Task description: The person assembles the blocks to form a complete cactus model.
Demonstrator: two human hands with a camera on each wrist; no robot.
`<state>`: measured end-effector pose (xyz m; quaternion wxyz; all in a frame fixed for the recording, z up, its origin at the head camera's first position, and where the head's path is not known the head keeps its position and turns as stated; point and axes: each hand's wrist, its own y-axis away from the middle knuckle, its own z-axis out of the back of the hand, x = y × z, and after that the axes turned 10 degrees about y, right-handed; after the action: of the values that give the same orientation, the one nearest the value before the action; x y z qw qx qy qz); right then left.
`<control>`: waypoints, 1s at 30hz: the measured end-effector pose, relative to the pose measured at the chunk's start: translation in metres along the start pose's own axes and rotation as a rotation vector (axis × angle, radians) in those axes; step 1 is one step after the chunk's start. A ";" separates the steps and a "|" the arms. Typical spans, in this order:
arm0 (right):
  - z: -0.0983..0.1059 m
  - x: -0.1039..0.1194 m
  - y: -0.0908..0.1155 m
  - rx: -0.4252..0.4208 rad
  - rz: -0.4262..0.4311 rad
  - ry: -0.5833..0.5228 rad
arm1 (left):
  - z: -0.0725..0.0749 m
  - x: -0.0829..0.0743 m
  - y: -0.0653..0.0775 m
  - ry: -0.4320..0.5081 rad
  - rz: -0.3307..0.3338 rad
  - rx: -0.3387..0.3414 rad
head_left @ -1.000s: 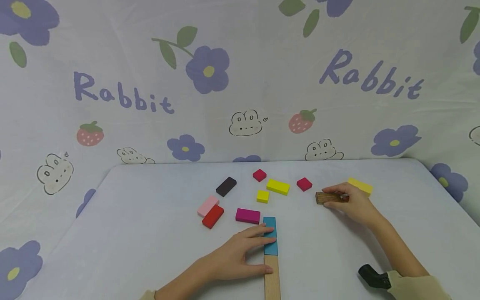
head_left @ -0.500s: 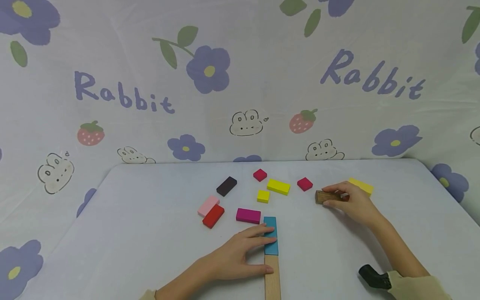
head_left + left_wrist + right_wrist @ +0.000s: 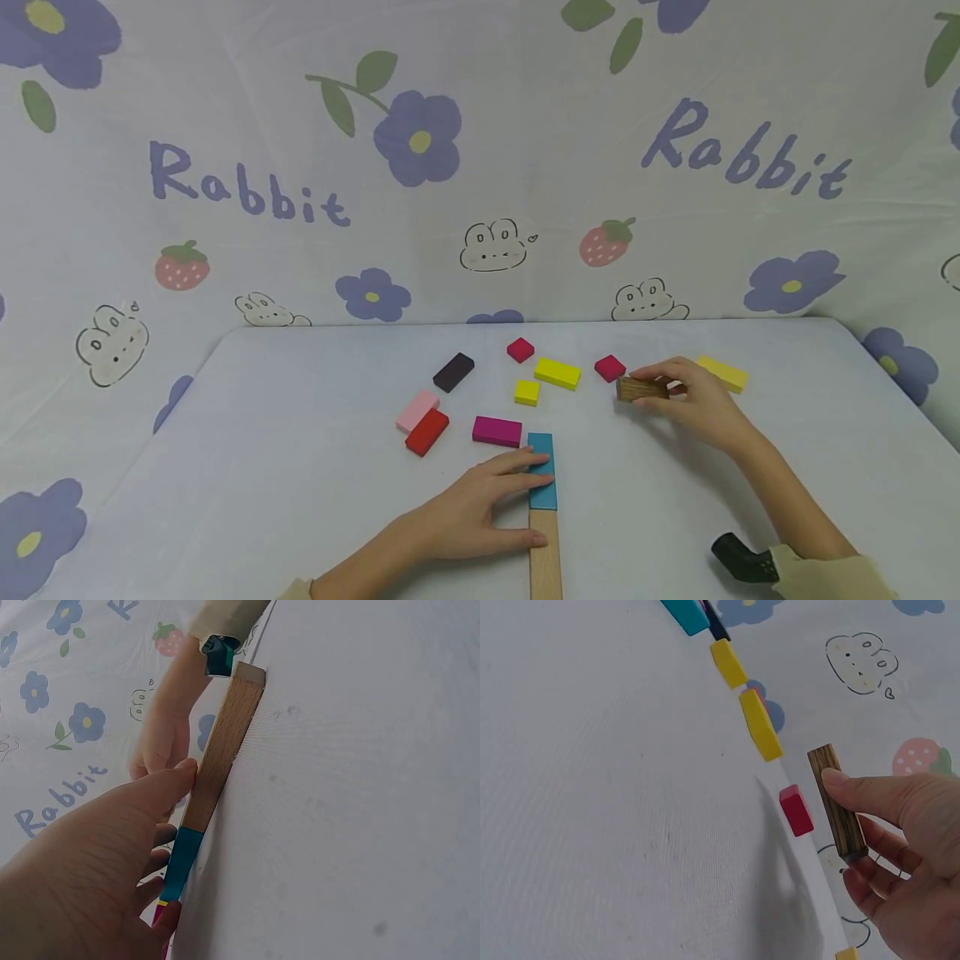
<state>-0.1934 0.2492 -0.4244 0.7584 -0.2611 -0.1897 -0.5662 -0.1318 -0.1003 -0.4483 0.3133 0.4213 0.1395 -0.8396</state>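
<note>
My right hand (image 3: 701, 404) pinches a dark brown wooden block (image 3: 641, 389) between thumb and fingers. In the right wrist view this wood-grained block (image 3: 836, 802) is raised above the white table, its far end beyond the thumb. A blue block (image 3: 542, 471) and a plain wooden block (image 3: 544, 554) lie end to end in a line at the front middle. Across them rests my left hand (image 3: 480, 508), fingertips on the blue block and thumb on the plain one. In the left wrist view the thumb lies against the plain block (image 3: 225, 750).
Behind the line lie magenta (image 3: 497, 431), red (image 3: 427, 432), pink (image 3: 417, 412) and black (image 3: 453, 372) blocks. Farther right are small yellow (image 3: 527, 392), long yellow (image 3: 557, 373) and two small crimson (image 3: 610, 368) blocks. Another yellow block (image 3: 723, 374) lies beyond my right hand.
My right hand has carried the brown block a little to the left, toward the small crimson block. The left hand and the line of two blocks stay where they were.
</note>
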 end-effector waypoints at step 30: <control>-0.029 0.046 0.004 0.046 0.117 -0.036 | 0.000 0.000 0.000 -0.011 -0.016 -0.005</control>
<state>-0.1768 0.1972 -0.4215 0.7926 -0.2644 -0.2008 -0.5114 -0.1322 -0.1002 -0.4486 0.3083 0.4146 0.1435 -0.8441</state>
